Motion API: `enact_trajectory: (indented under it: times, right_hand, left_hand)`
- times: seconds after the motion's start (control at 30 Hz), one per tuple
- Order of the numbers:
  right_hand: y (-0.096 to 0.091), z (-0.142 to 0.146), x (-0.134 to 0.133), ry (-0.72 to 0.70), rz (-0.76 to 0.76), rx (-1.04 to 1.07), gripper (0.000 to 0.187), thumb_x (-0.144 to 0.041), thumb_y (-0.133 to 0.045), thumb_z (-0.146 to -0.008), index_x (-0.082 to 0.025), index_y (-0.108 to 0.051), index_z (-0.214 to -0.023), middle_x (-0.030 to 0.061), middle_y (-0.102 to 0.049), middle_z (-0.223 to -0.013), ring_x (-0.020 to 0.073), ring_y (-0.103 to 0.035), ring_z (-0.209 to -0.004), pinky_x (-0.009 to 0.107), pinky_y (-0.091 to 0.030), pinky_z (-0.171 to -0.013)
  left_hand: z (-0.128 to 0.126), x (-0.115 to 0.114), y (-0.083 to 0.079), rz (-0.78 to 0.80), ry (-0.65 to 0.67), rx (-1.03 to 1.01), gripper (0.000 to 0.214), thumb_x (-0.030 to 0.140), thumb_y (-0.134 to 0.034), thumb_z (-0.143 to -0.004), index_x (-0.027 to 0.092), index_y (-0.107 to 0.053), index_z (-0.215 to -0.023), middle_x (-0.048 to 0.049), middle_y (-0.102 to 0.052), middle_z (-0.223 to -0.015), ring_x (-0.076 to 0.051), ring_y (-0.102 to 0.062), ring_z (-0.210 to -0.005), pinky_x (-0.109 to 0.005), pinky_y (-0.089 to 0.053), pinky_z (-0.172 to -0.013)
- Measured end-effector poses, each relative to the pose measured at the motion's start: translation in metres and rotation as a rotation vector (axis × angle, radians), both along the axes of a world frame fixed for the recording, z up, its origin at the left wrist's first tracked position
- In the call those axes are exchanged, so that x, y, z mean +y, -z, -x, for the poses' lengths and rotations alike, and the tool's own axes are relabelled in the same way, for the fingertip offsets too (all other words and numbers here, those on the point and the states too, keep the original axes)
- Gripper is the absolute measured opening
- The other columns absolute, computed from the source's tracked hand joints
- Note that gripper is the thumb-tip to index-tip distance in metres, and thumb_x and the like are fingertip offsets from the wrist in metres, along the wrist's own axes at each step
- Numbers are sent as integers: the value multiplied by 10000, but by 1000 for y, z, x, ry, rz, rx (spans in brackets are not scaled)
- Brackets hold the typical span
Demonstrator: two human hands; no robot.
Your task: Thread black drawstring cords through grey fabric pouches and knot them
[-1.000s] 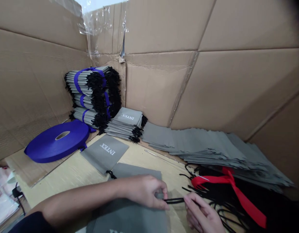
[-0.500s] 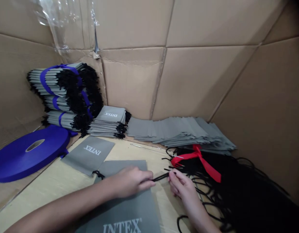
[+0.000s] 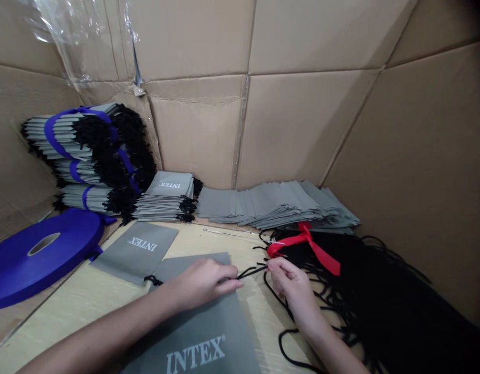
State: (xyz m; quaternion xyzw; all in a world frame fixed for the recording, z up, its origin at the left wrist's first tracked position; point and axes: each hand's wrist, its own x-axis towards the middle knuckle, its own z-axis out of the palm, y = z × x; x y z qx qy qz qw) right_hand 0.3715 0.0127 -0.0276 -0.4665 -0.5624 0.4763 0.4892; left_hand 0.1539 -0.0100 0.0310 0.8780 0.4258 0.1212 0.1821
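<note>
A grey INTEX pouch (image 3: 203, 332) lies flat on the light wooden table in front of me. My left hand (image 3: 203, 283) rests on its top edge, fingers pinched on the pouch and a black cord (image 3: 251, 271). My right hand (image 3: 290, 283) pinches the other end of that cord just to the right. The cord runs between my two hands. Beside my right hand lies a big bundle of black cords (image 3: 364, 291) tied with a red ribbon (image 3: 306, 244).
Another INTEX pouch (image 3: 136, 252) lies left of my hands. A blue ribbon roll (image 3: 37, 257) sits far left. Tied pouch bundles (image 3: 88, 161), a small pouch stack (image 3: 165, 197) and fanned grey pouches (image 3: 275, 205) line the back. Cardboard walls (image 3: 302, 104) surround the table.
The view has swung to the right and down, so more of the near pouch shows. Both hands stayed pinched on the cord, and my right hand drew a little away from my left.
</note>
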Motion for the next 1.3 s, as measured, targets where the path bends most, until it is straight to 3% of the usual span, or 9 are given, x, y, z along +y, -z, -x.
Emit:
enact_trajectory:
  times: [0.23,0.37,0.53,0.63,0.7,0.8,0.93,1.07,1.3]
  right_hand:
    - [-3,0,-3,28,33,82,344,-504,-589,-765,-165,-568,-712,-89,-290,-468,72,-232,-428,212,-174,-406]
    - [-3,0,-3,78,35,96,343,-510,-566,-779,-175,-561,-707,-88,-290,-468,73,-238,-424,212,-190,-404]
    - [-6,-2,-2,75,-87,-245,363,-509,-470,-836,-188,-565,-698,-54,-386,-498,105,-366,-459,231,-302,-452]
    - [-13,-2,-8,131,-219,-473,331,-462,-396,-883,-211,-597,-963,44,-601,-826,188,-555,-759,298,-426,-680]
    - [-18,0,-15,140,-327,-562,347,-437,-412,-879,-248,-538,-1142,87,-530,-1155,235,-502,-1047,365,-389,-881]
    - [-25,8,-25,-17,-405,-600,282,-409,-442,-874,-279,-582,-1081,70,-439,-1278,245,-367,-1215,392,-299,-1002]
    - [-31,18,-32,-208,-334,-460,279,-367,-385,-914,-236,-609,-814,58,-578,-1052,203,-501,-1027,312,-382,-893]
    - [-27,15,-24,-191,-252,-349,342,-411,-403,-901,-202,-532,-663,-6,-521,-660,142,-495,-644,235,-387,-608]
    - [-6,0,-3,-185,-103,-289,385,-492,-411,-873,-189,-494,-651,-47,-414,-586,105,-392,-528,215,-299,-489]
  left_hand:
    - [-2,0,-1,30,-40,-15,341,385,-338,-909,184,-521,-704,24,-433,-590,-112,-421,-559,-211,-253,-521]
    - [-3,4,2,191,-25,-224,353,396,-322,-908,172,-444,-663,37,-397,-614,-105,-400,-600,-199,-285,-560]
    - [-3,9,9,438,-19,-479,409,493,-338,-883,173,-342,-629,45,-292,-634,-97,-296,-612,-197,-265,-553]
    - [-2,10,10,563,-17,-567,445,558,-365,-852,178,-319,-626,48,-256,-630,-95,-252,-593,-201,-234,-523]
    - [-2,9,9,615,-31,-604,460,584,-386,-833,179,-322,-623,49,-255,-627,-93,-243,-586,-204,-229,-521]
    - [-2,7,6,666,-22,-622,448,578,-423,-819,171,-369,-638,44,-272,-634,-98,-258,-604,-206,-244,-547]
    - [-1,6,4,694,22,-592,451,580,-428,-816,169,-381,-636,46,-255,-629,-97,-245,-598,-209,-224,-538]
    - [0,7,11,648,30,-538,447,562,-410,-836,161,-408,-639,51,-272,-624,-92,-263,-588,-198,-230,-524]
    - [-2,10,23,346,-43,-419,299,353,-416,-893,134,-619,-915,-39,-631,-886,-154,-536,-848,-227,-390,-781]
